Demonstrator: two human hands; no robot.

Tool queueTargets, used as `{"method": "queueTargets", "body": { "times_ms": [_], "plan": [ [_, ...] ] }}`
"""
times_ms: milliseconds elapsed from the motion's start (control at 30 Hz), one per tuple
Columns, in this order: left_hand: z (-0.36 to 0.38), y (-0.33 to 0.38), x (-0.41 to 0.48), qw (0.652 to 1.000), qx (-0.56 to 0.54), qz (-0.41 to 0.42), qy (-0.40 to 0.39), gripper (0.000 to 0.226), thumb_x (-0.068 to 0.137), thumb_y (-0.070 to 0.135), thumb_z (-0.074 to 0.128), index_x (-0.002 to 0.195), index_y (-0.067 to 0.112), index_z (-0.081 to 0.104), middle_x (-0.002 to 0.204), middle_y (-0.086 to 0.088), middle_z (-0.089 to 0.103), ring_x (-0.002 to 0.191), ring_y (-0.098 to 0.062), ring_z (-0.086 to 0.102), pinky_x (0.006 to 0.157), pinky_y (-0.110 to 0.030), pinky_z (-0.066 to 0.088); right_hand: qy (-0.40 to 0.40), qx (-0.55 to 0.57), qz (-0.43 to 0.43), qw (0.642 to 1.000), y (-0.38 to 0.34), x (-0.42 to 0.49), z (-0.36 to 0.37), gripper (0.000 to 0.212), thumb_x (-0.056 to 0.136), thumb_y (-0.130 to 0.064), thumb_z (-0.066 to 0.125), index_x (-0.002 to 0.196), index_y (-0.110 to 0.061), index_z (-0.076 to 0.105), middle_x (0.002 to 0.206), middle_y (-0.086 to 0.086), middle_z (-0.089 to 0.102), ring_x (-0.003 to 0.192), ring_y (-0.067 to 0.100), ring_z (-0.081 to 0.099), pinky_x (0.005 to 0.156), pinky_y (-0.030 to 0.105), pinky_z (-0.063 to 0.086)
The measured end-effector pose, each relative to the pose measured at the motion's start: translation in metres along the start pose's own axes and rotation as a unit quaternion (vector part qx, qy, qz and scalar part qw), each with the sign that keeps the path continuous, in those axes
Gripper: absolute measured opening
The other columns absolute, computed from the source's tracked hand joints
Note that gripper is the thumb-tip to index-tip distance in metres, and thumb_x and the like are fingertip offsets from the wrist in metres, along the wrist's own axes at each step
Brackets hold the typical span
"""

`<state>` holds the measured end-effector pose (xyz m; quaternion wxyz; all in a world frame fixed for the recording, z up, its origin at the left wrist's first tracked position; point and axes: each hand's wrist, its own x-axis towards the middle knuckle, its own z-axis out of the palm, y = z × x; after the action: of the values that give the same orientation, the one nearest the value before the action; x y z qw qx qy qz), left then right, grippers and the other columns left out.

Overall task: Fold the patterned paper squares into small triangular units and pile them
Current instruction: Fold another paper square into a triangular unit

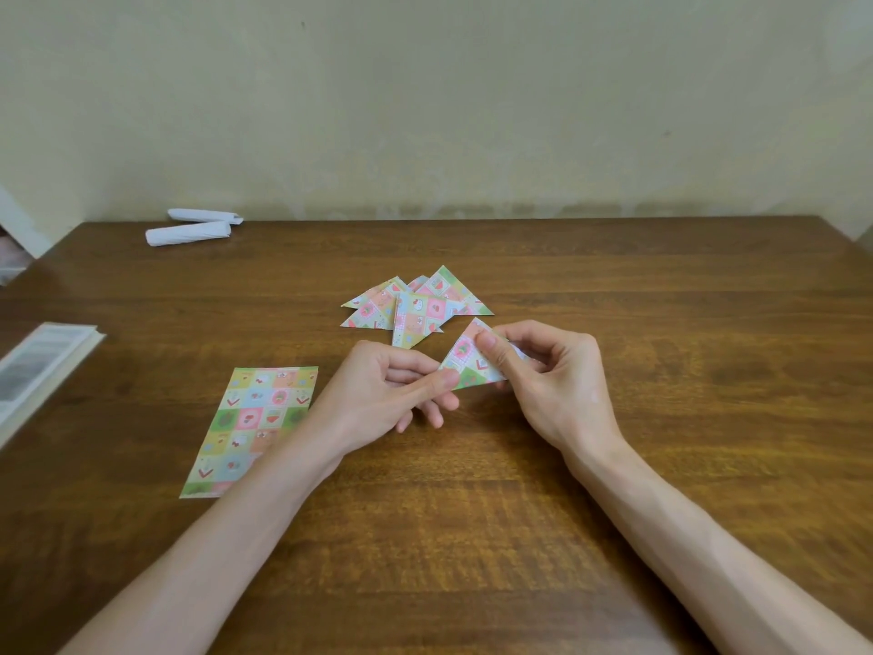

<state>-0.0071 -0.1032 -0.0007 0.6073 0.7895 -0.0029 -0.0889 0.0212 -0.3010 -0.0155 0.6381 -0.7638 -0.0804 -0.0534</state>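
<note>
folded triangle (465, 359), apex up, 2 hands pinching

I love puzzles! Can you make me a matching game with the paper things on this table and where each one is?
Things: 1 folded triangle; 2 triangle pile; 3 flat patterned sheet; 4 white rolls.
Places: A far left of table; B pinched by left hand and right hand; C just beyond the hands; D flat, left of the hands.
Pairs: 1-B, 2-C, 3-D, 4-A.
</note>
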Motion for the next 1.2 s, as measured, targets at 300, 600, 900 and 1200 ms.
{"method": "queueTargets", "body": {
  "times_ms": [300,600,900,1200],
  "plan": [
    [-0.0017,0.0022,0.0005,0.999,-0.022,-0.014,-0.029,0.018,0.091,0.024,0.076,0.103,0.011,0.079,0.089,-0.008,0.08,0.073,-0.018,0.073,0.051,-0.023,0.046,0.004,-0.01,-0.013,1.0,0.0033,0.0017,-0.0018,0.008,0.092,-0.034,0.078,0.09,-0.026,0.082,0.083,-0.002,0.079,0.084,0.046,0.069,0.072,0.059,0.056],
    [0.0001,-0.0026,0.0011,1.0,-0.027,0.013,-0.007,0.02,0.098,0.021,0.069,0.097,0.004,0.079,0.084,-0.011,0.079,0.07,-0.02,0.073,0.049,-0.023,0.046,0.002,-0.011,-0.029,1.0,0.0015,0.0007,-0.0001,0.011,0.092,-0.038,0.077,0.088,-0.029,0.081,0.085,-0.004,0.079,0.08,0.048,0.066,0.071,0.06,0.055],
    [0.0006,-0.0021,0.0027,0.999,0.01,0.041,-0.009,0.019,0.099,0.02,0.067,0.093,0.005,0.077,0.078,-0.008,0.077,0.06,-0.013,0.065,0.053,-0.024,0.051,0.0,0.012,-0.004,1.0,0.0008,0.0003,-0.0002,0.013,0.092,-0.034,0.077,0.089,-0.022,0.081,0.084,0.003,0.078,0.069,0.032,0.067,0.07,0.054,0.058],
    [0.0005,0.0026,-0.0041,0.999,-0.005,-0.016,-0.045,0.017,0.089,0.031,0.079,0.091,0.014,0.082,0.088,-0.005,0.08,0.072,-0.015,0.071,0.058,-0.025,0.05,-0.029,0.004,-0.02,0.999,-0.0025,-0.0012,-0.0001,0.01,0.093,-0.028,0.076,0.09,-0.019,0.08,0.083,-0.005,0.079,0.077,0.03,0.074,0.075,0.053,0.059]
  ]
}}
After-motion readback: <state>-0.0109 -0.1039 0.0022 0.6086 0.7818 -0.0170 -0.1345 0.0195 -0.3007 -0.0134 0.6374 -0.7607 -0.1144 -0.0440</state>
